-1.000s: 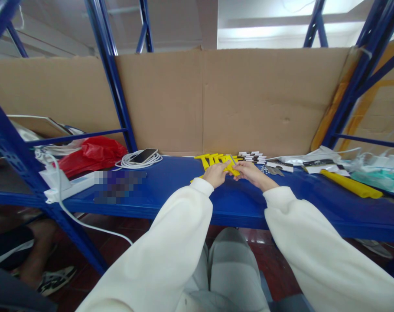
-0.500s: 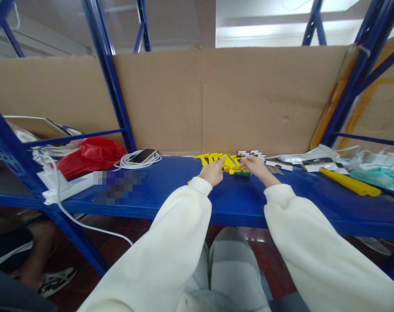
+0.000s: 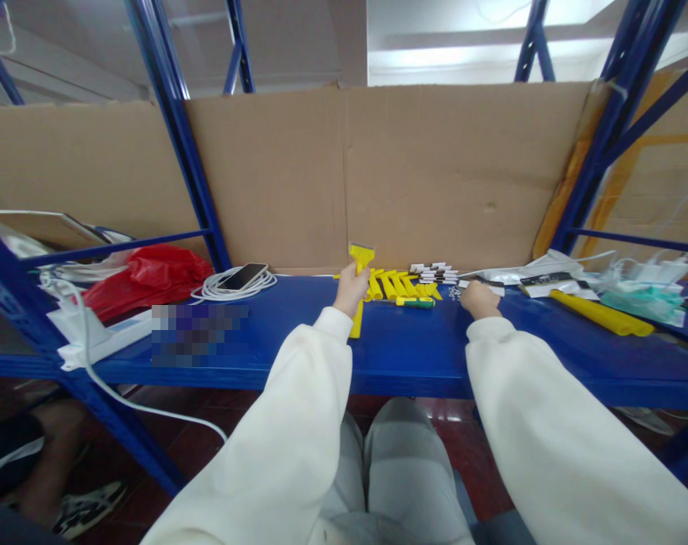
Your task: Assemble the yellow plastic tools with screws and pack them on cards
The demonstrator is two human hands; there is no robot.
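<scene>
My left hand (image 3: 353,289) is wrapped round a yellow scraper (image 3: 362,256), its wide head up and its handle end showing below the fist. To its right on the blue shelf lies a row of several yellow scrapers (image 3: 399,284). A screwdriver with a green and yellow handle (image 3: 415,302) rests in front of them. My right hand (image 3: 480,300) is low over the shelf with its fingers closed and turned away, so whatever they pinch is hidden. Just left of it are small scattered silvery pieces (image 3: 453,292). Small white-and-black boxes (image 3: 434,272) are stacked behind.
A phone (image 3: 244,276) lies on a coiled white cable at left, near a red plastic bag (image 3: 156,276) and a white power strip (image 3: 113,337). At right are a yellow roll (image 3: 602,312) and bagged teal items (image 3: 644,303). Cardboard (image 3: 462,166) stands behind.
My left hand has picked a yellow scraper out of the row and moved left, holding it upright. My right hand has left the scrapers and moved right, past the small silvery pieces.
</scene>
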